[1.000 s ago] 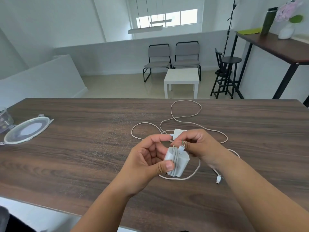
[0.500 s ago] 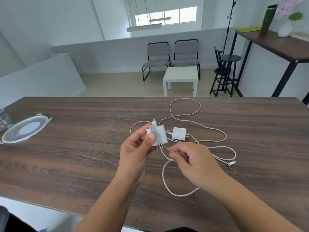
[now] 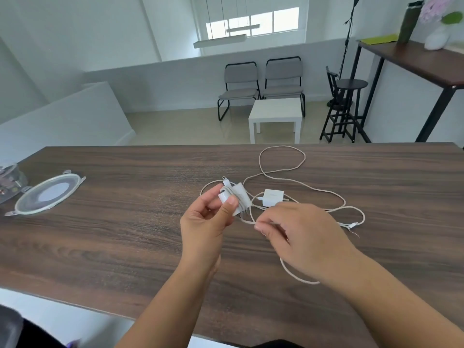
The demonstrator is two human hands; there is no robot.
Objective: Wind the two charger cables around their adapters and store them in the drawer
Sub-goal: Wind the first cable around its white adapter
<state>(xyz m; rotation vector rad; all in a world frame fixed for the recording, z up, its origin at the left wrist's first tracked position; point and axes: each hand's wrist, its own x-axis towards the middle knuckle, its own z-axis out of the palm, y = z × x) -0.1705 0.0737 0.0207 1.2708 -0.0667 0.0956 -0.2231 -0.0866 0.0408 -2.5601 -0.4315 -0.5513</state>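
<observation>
1. While my left hand (image 3: pixel 208 217) pinches the half-wound adapter (image 3: pixel 234 198) above the surface (image 3: pixel 125 222), its thumb pressing down the turns already laid, my right hand (image 3: pixel 298 234) has swung out to the right of it and now draws the loose cable (image 3: pixel 251 217) taut between thumb and fingers (image 3: pixel 261 226).

2. A second ago both hands were bunched close together over the adapter; now they stand apart, the adapter raised and carried further from me, a short run of cable stretched between them.

3. Cable still trails under my right wrist in a loop (image 3: pixel 296 275) on the wood, so by my reckoning this first winding is only partly done.

4. Just beyond my right hand lies the second adapter (image 3: pixel 272 197), flat on the surface, its own cable (image 3: pixel 283 159) sprawled in open loops toward the far edge, nothing wound on it.

5. No drawer shows in the view, so storing looks some way off: one winding to finish, another to begin.

6. At far left rests a clear round lid (image 3: pixel 47 194), well apart from the work.
</observation>
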